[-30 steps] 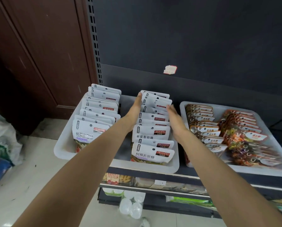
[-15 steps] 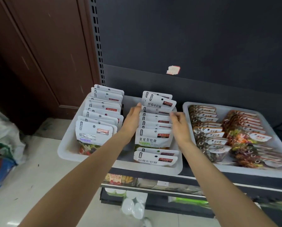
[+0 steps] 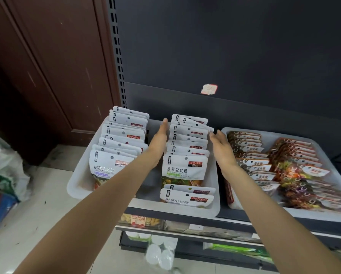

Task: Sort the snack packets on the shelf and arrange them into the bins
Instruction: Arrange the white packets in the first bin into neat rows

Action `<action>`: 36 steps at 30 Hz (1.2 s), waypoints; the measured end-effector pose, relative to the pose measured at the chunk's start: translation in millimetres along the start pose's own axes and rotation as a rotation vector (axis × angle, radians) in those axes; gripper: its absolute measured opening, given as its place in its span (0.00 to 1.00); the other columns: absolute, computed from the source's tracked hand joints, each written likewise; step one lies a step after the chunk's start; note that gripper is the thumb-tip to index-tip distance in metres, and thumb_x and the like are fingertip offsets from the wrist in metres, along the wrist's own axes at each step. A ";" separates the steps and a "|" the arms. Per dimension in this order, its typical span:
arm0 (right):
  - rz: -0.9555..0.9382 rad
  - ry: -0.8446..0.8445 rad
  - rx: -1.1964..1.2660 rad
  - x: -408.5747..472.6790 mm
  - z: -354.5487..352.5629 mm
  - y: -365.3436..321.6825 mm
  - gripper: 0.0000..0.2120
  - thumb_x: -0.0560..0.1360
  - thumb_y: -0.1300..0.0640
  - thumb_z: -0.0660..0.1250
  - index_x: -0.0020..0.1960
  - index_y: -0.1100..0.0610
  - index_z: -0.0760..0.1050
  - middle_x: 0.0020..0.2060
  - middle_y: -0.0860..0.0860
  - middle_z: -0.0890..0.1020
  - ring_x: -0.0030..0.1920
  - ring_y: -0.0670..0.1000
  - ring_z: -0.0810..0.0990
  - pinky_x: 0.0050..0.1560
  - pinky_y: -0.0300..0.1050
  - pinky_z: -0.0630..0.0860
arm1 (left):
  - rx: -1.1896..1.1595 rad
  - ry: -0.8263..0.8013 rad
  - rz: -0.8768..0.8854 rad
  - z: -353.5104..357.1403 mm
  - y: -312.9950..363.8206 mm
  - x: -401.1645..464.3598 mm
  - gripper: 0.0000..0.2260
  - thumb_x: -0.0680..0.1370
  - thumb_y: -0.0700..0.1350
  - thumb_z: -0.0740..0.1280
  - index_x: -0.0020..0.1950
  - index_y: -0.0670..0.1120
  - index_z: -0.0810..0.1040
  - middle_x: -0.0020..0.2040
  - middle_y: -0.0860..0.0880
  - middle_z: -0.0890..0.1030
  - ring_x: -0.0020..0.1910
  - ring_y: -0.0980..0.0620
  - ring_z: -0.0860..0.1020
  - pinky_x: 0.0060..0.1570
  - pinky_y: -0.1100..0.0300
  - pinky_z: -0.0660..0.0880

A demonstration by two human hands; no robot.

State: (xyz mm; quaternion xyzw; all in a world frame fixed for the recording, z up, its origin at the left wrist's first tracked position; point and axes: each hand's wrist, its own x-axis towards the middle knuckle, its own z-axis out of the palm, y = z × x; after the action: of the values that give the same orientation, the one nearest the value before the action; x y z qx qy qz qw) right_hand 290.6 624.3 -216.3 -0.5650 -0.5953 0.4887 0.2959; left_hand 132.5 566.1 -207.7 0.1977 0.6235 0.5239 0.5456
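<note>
A white bin (image 3: 76, 186) on the shelf holds two rows of white candy packets. The left row (image 3: 124, 135) stands upright. In the right row (image 3: 187, 147) most packets stand, while two at the front (image 3: 186, 197) lie flat. My left hand (image 3: 159, 141) lies with straight fingers along the left side of the right row. My right hand (image 3: 221, 147) is open at that row's right side, fingers relaxed, holding nothing. A second white bin (image 3: 333, 161) to the right holds rows of orange-and-brown snack packets (image 3: 252, 153).
A dark shelf back panel (image 3: 225, 56) rises behind the bins, with a slotted upright (image 3: 119, 62) at its left. A brown wooden door (image 3: 56, 66) stands left. Bags (image 3: 3, 169) sit on the tiled floor. A lower shelf (image 3: 185, 230) holds more goods.
Both hands have opened and spread to the sides of the right row, reaching further back. The packets in that row now stand straighter and closer together.
</note>
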 end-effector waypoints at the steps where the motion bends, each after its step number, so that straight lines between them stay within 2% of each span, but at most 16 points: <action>1: 0.038 -0.005 -0.006 8.4 0.5 0.5 0.26 0.81 0.44 0.52 0.77 0.50 0.52 0.75 0.49 0.59 0.74 0.52 0.59 0.70 0.47 0.57 | -0.026 0.020 -0.035 3.0 5.9 2.2 0.24 0.81 0.61 0.51 0.65 0.46 0.72 0.53 0.47 0.77 0.52 0.47 0.79 0.45 0.58 0.72; 4: 0.139 -0.041 0.014 27.4 7.4 2.1 0.30 0.79 0.37 0.49 0.77 0.47 0.49 0.76 0.48 0.57 0.75 0.53 0.57 0.74 0.54 0.54 | -0.089 -0.001 -0.102 12.0 16.1 7.1 0.26 0.80 0.63 0.52 0.64 0.45 0.74 0.54 0.45 0.78 0.44 0.49 0.79 0.37 0.57 0.73; 7: 0.188 -0.062 0.106 46.7 15.5 7.1 0.34 0.75 0.30 0.50 0.76 0.45 0.56 0.74 0.49 0.64 0.72 0.54 0.64 0.72 0.58 0.60 | -0.082 -0.065 -0.073 18.1 16.8 13.9 0.25 0.80 0.62 0.51 0.69 0.48 0.70 0.62 0.44 0.76 0.56 0.44 0.77 0.47 0.54 0.73; 10: 0.138 -0.047 0.171 44.6 20.1 2.3 0.28 0.78 0.36 0.51 0.75 0.47 0.60 0.72 0.49 0.66 0.71 0.53 0.66 0.71 0.52 0.62 | -0.122 -0.129 -0.016 14.5 14.4 16.3 0.23 0.80 0.62 0.51 0.65 0.50 0.73 0.63 0.43 0.76 0.55 0.46 0.78 0.48 0.54 0.75; 14: -0.108 -0.006 0.193 15.3 17.1 1.7 0.21 0.81 0.44 0.52 0.72 0.46 0.64 0.68 0.46 0.71 0.67 0.47 0.69 0.67 0.43 0.65 | -0.154 -0.118 0.054 1.9 -5.6 23.6 0.19 0.79 0.63 0.53 0.54 0.54 0.77 0.51 0.48 0.83 0.51 0.47 0.81 0.56 0.50 0.76; 15: -0.121 -0.013 0.177 8.6 16.8 5.0 0.19 0.81 0.45 0.52 0.71 0.47 0.65 0.65 0.45 0.73 0.64 0.45 0.72 0.65 0.41 0.68 | -0.124 -0.107 0.069 -1.2 -12.4 24.5 0.18 0.79 0.62 0.53 0.53 0.54 0.77 0.50 0.49 0.83 0.51 0.48 0.82 0.54 0.52 0.77; 17: -0.114 -0.035 0.094 1.5 16.4 11.0 0.16 0.82 0.47 0.52 0.67 0.48 0.66 0.54 0.42 0.76 0.54 0.40 0.75 0.51 0.31 0.72 | -0.064 -0.097 0.057 -4.2 -20.5 22.7 0.20 0.79 0.63 0.53 0.57 0.52 0.77 0.50 0.47 0.84 0.50 0.47 0.82 0.51 0.54 0.79; 19: -0.086 -0.031 -0.007 1.2 15.3 9.3 0.17 0.82 0.47 0.51 0.66 0.53 0.66 0.49 0.45 0.76 0.48 0.43 0.75 0.41 0.32 0.69 | -0.001 -0.082 0.012 -2.7 -20.3 22.3 0.24 0.78 0.65 0.53 0.64 0.51 0.74 0.55 0.44 0.82 0.51 0.46 0.82 0.55 0.50 0.78; 21: -0.045 -0.020 -0.036 4.1 14.3 6.3 0.19 0.82 0.46 0.51 0.68 0.54 0.65 0.57 0.51 0.76 0.51 0.47 0.74 0.48 0.38 0.69 | 0.007 -0.053 0.014 -1.0 -16.3 25.9 0.24 0.78 0.65 0.53 0.66 0.52 0.71 0.55 0.45 0.81 0.48 0.48 0.82 0.47 0.55 0.80; 23: -0.021 -0.044 -0.023 5.2 15.2 5.5 0.21 0.82 0.45 0.51 0.73 0.50 0.60 0.68 0.53 0.70 0.60 0.50 0.71 0.57 0.41 0.66 | -0.017 -0.074 0.006 -0.4 -14.0 25.8 0.22 0.79 0.63 0.53 0.61 0.50 0.74 0.45 0.47 0.84 0.40 0.50 0.83 0.36 0.60 0.80; 24: -0.005 -0.067 -0.009 5.6 16.3 6.4 0.23 0.81 0.45 0.51 0.75 0.48 0.55 0.72 0.52 0.66 0.66 0.51 0.69 0.60 0.43 0.66 | -0.030 -0.107 -0.011 0.2 -14.7 26.5 0.22 0.79 0.63 0.53 0.58 0.50 0.76 0.42 0.47 0.84 0.39 0.50 0.84 0.37 0.59 0.80; 27: -0.003 -0.106 0.020 4.6 20.7 4.4 0.30 0.81 0.44 0.52 0.77 0.44 0.41 0.77 0.49 0.53 0.75 0.52 0.57 0.71 0.47 0.58 | 0.008 -0.157 -0.010 6.9 -11.7 19.2 0.28 0.75 0.68 0.55 0.63 0.50 0.75 0.54 0.43 0.83 0.50 0.44 0.82 0.55 0.48 0.78; 29: -0.055 -0.089 0.044 6.7 23.1 2.0 0.31 0.81 0.46 0.54 0.77 0.44 0.38 0.77 0.47 0.48 0.76 0.51 0.52 0.72 0.47 0.54 | 0.080 -0.175 0.019 10.4 -13.3 26.5 0.38 0.69 0.75 0.58 0.73 0.56 0.64 0.69 0.44 0.72 0.63 0.42 0.75 0.65 0.43 0.70; 30: -0.085 -0.084 0.038 8.5 23.8 1.8 0.32 0.81 0.48 0.55 0.76 0.44 0.38 0.77 0.47 0.47 0.76 0.50 0.51 0.72 0.46 0.53 | 0.143 -0.167 0.085 11.6 -10.9 25.3 0.37 0.70 0.74 0.58 0.75 0.60 0.58 0.73 0.46 0.66 0.69 0.43 0.69 0.69 0.44 0.64; 32: -0.147 -0.085 -0.042 10.1 24.8 3.9 0.32 0.81 0.51 0.56 0.77 0.45 0.39 0.77 0.47 0.45 0.76 0.49 0.49 0.71 0.43 0.53 | 0.262 -0.073 0.256 12.2 -7.2 19.9 0.27 0.79 0.63 0.55 0.76 0.60 0.53 0.76 0.48 0.61 0.73 0.46 0.63 0.71 0.49 0.60; 36: -0.267 -0.054 -0.239 14.0 22.0 12.6 0.30 0.82 0.52 0.55 0.77 0.45 0.42 0.77 0.47 0.45 0.76 0.48 0.52 0.65 0.37 0.54 | 0.531 -0.023 0.485 8.2 -11.4 27.2 0.23 0.82 0.53 0.56 0.76 0.59 0.54 0.77 0.50 0.58 0.74 0.48 0.61 0.70 0.53 0.61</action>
State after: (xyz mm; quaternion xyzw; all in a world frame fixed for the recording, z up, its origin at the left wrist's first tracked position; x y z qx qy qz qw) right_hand 272.9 630.9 -238.2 -0.4990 -0.7266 0.3858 0.2725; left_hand 134.6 587.6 -229.4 0.4805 0.6669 0.4554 0.3420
